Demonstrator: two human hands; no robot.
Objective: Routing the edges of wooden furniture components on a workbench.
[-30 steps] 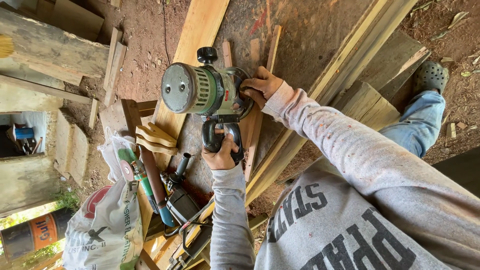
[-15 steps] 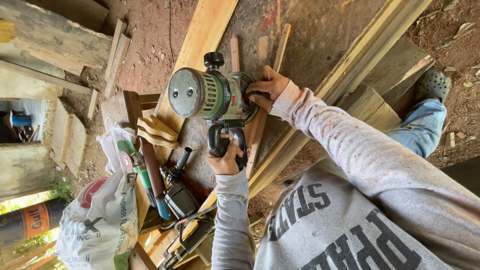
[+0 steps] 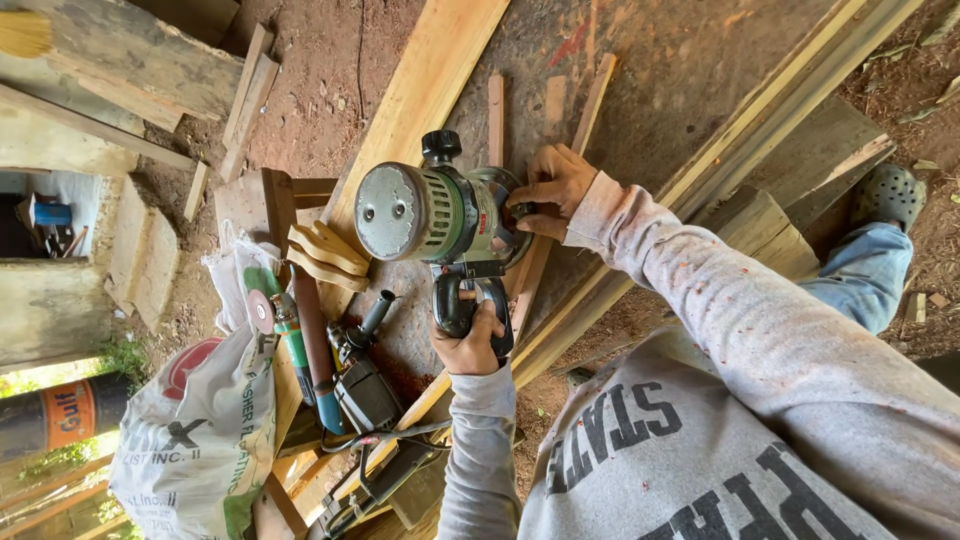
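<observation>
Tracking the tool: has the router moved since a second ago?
Yes. The router slid toward the person, down the frame, along the thin wooden strips.

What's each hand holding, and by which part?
Both hold the green power tool. One hand, which looks like the left, grips its black rear handle; the other hand is clamped on the tool's front end.

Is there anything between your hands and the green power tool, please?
Nothing visible does. The left hand is wrapped around the black handle of the green power tool, and the right hand rests on its far side by the base. The tool sits on a narrow wood strip, with no other thing between hands and tool.
</observation>
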